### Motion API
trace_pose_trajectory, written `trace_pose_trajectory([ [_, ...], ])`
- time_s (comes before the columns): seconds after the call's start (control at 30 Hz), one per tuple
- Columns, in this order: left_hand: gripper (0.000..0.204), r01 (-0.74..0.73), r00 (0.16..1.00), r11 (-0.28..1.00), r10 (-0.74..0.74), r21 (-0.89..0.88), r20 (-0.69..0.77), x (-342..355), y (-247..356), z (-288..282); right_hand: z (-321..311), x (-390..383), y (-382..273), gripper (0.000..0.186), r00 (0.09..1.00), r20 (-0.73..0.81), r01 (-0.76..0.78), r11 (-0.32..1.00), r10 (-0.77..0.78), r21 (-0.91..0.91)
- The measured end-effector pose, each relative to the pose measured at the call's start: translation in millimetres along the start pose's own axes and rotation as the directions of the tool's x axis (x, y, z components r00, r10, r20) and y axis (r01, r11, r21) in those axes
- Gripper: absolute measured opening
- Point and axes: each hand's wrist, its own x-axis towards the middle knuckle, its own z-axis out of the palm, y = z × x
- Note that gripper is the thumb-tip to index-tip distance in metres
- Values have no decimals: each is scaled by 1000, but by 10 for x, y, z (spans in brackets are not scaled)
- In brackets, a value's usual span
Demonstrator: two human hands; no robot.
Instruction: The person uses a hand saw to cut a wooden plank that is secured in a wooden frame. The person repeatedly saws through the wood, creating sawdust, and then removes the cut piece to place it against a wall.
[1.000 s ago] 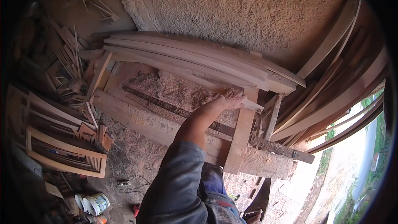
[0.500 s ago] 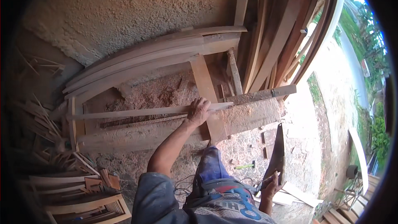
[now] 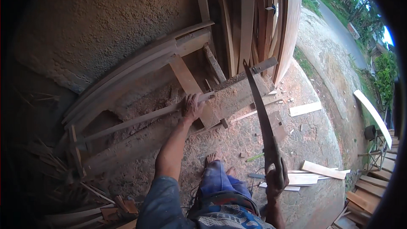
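My left hand (image 3: pixel 193 107) presses down on a long thin wooden strip (image 3: pixel 140 118) that lies along a low sawdust-covered wooden bench (image 3: pixel 127 144). My right hand (image 3: pixel 276 177) grips the handle of a hand saw (image 3: pixel 260 110); its long blade points up and away, the tip near the bench's right end, above the ground and not touching the strip. My bare foot (image 3: pixel 210 159) stands on the ground just below the bench.
Curved planks (image 3: pixel 140 65) lie stacked behind the bench against a rough plastered wall (image 3: pixel 97 21). Upright boards (image 3: pixel 246 21) lean at the top. Offcuts (image 3: pixel 305 109) and short boards (image 3: pixel 322 170) lie scattered on the sawdust-strewn ground at the right. Scrap wood (image 3: pixel 97 212) is piled at the lower left.
The view has swung round to the right. My left hand stays on the strip. My right hand has come up with the saw, its blade now reaching toward the bench.
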Motion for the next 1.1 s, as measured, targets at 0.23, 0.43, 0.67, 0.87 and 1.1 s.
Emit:
trace_pose_trajectory([
  [0.23,19,38,996,993,-47,113,74,91,-228,209,839,-84,-321,47,988,55,142,987,-146,77],
  [0.43,13,13,1000,990,-15,141,15,162,-94,126,1080,-73,-410,53,983,121,124,987,-136,100],
  [0.67,10,72,993,995,-65,70,-101,293,-355,290,1245,-102,-374,50,979,177,69,984,-98,163],
  [0.87,18,17,998,981,-6,193,-58,284,-379,388,1338,-192,-245,54,978,209,-26,973,-24,230],
  [1.1,27,-83,991,917,35,389,131,361,-168,224,1412,-195,-121,53,978,204,-8,974,-39,225],
])
